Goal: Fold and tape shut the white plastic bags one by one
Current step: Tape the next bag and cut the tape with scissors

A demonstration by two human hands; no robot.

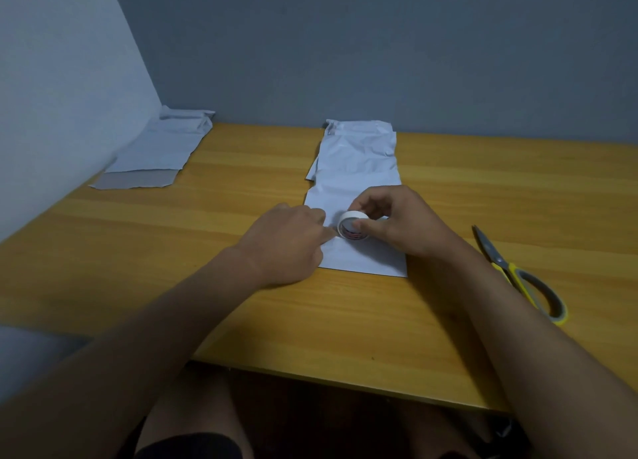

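Observation:
A white plastic bag (355, 168) lies flat on the wooden table (483, 189), running from the back wall toward me. My right hand (397, 220) holds a small roll of white tape (352, 229) upright on the bag's near part, thumb and fingers curled round it. My left hand (290, 241) rests at the bag's left edge with its fingertips pinched together right beside the roll; whether they hold the tape's end is hidden. A second white bag (155, 155) lies at the back left corner, its grey inner flap showing.
Scissors (518, 272) with yellow and grey handles lie on the table to the right of my right forearm, blades pointing away. A pale wall stands along the left, a grey wall at the back. My knees show below the table's front edge.

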